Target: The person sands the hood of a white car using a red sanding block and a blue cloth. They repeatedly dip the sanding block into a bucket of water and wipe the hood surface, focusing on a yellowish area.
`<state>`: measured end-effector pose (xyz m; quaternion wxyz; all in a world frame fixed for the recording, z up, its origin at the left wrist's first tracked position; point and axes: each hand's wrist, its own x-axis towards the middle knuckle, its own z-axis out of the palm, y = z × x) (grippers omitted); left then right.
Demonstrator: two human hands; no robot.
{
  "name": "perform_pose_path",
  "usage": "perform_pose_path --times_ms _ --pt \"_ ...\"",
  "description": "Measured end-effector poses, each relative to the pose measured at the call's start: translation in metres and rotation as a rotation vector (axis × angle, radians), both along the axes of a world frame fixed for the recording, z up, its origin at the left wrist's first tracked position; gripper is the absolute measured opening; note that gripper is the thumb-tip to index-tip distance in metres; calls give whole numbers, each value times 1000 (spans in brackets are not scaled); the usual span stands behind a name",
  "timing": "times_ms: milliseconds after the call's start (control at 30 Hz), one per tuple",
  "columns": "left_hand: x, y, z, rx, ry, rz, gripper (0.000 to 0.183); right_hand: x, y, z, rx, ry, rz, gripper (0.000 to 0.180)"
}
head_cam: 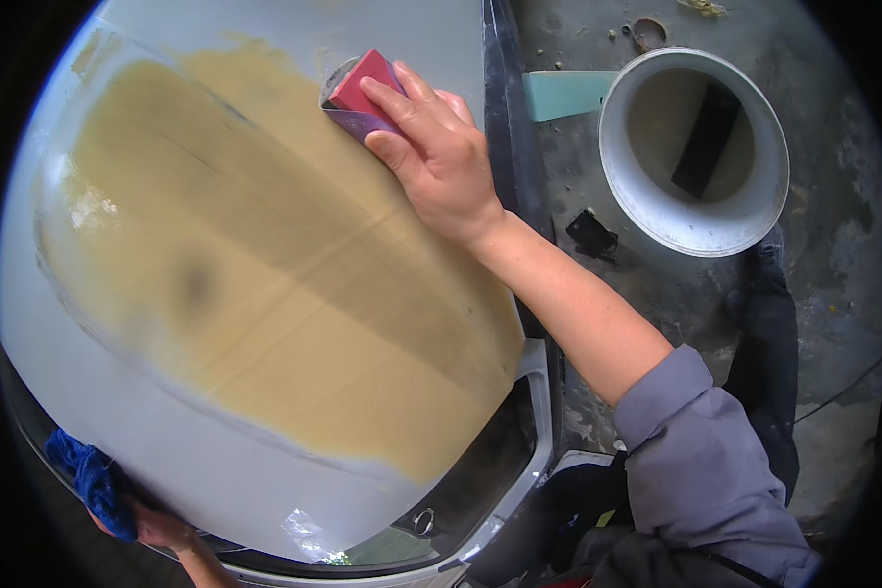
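My right hand (441, 147) grips a red sanding block (367, 88) with a sheet of purple-backed sandpaper (356, 123) folded round it. The block lies against the grey car hood (213, 456), near the upper edge of a large tan patch of filler or primer (338, 272). Some darker smudges and a thin dark line show in the patch. At the lower left, my left hand (158, 525) holds a blue microfiber cloth (92, 481) by the hood's edge. Part of that hand is hidden behind the cloth.
A white bucket (621, 176) of cloudy water, with a dark flat block (708, 140) in it, stands on the concrete floor right of the car. Around it are a light green strip (566, 94), a black scrap (593, 235) and a tape ring (649, 34). A headlight (422, 522) borders the hood.
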<state>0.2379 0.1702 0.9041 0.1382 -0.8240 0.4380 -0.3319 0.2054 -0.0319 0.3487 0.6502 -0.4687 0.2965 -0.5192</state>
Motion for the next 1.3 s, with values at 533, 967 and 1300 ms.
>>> perform_pose_path --times_ms 533,967,1300 --pt "1 -3 0 92 -38 -74 39 -75 75 15 162 17 227 51" --pt "24 2 13 13 70 -175 43 -91 100 16 184 -63 159 44" --pt "31 -5 9 9 107 -206 41 -86 92 -4 305 -2 175 46"
